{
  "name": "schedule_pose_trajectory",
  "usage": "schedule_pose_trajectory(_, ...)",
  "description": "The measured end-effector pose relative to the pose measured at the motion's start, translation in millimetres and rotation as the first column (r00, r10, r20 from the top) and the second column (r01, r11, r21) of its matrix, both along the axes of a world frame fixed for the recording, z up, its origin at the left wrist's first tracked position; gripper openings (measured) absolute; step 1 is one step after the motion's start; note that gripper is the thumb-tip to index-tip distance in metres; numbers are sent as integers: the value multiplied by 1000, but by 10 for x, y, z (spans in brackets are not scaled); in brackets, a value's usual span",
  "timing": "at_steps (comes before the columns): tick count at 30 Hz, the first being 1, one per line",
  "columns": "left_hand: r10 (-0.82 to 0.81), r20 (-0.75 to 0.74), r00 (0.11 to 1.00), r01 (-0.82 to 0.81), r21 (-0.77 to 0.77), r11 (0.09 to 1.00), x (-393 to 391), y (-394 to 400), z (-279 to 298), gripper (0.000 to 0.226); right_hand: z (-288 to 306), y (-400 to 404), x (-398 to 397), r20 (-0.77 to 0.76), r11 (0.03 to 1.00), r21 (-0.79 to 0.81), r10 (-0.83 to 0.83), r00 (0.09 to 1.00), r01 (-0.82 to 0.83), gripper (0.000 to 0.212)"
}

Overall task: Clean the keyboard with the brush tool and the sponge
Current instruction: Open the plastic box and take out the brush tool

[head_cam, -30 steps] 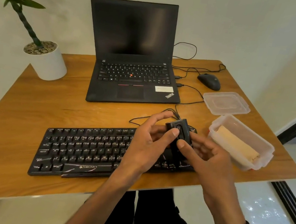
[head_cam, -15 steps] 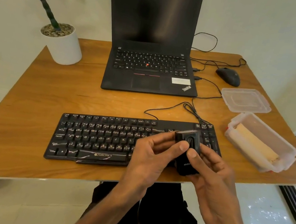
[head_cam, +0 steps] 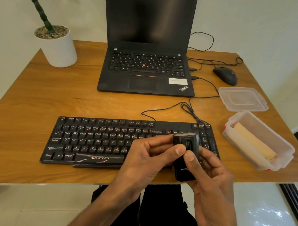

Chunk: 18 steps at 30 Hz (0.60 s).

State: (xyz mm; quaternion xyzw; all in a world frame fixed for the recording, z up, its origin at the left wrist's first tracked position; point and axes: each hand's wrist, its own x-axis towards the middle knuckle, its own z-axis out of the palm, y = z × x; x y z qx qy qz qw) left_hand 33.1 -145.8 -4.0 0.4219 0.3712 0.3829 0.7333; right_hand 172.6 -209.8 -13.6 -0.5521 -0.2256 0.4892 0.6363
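Black brush tool (head_cam: 186, 154) clamped in both my grips, left hand (head_cam: 149, 156) and right hand (head_cam: 210, 173), above keyboard's (head_cam: 101, 140) near-right end; I'm thumbing its slider, should steady it. Sponge (head_cam: 253, 142) sitting in right tub (head_cam: 282, 151).

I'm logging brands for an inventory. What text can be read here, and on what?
"ZEBRONICS": front edge of the keyboard.
"ThinkPad": palm rest of the laptop.
White sticker on the laptop: too blurred to read.
Marking on the black brush tool held in both hands: too small to read.
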Motion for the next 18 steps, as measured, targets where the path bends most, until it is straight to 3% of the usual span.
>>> schedule_pose_trajectory(2,-3,25,1000,4,-13,1000,-14,3,7,27,32,-9,-49,23,1000,-3,-12,1000,12,75)
schedule_pose_trajectory(7,39,80,996,-38,-18,999,-99,42,-27,34,113,7,-132,54,999,8,33,998,-33,50)
schedule_pose_trajectory(13,65,44,997,-66,29,997,-131,7,-38,33,113,15,-151,-67,999,-2,51,996,-51,66)
schedule_pose_trajectory(18,60,0,998,-60,92,994,-117,-5,-30,32,149,-17,-197,-113,999,19,45,993,-43,42)
